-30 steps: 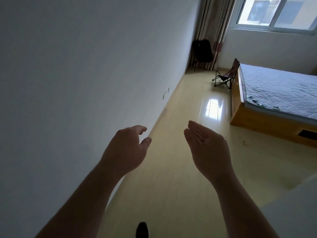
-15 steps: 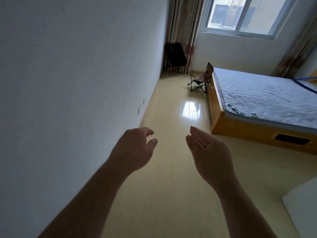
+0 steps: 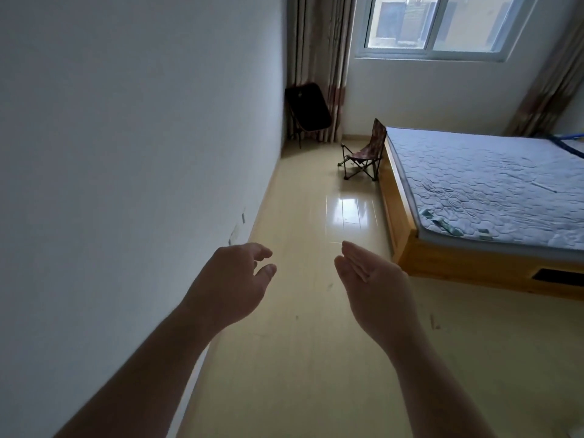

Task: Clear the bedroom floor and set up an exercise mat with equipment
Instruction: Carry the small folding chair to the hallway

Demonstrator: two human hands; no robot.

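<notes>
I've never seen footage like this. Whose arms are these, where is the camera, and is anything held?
No machine: a person wears one wide-angle camera on the head, looking forward and down at their own bare arms. The left hand and the right hand are raised, relaxed, holding nothing. Below lies a pale glossy floor. On it stand a small patterned folding chair beside a wooden-framed bed with a grey quilted mattress, and a black folding chair in the far corner.

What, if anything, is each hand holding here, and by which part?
Nothing is held. The left hand has loosely curled fingers, the right hand has straight fingers; both are raised over the floor.
</notes>
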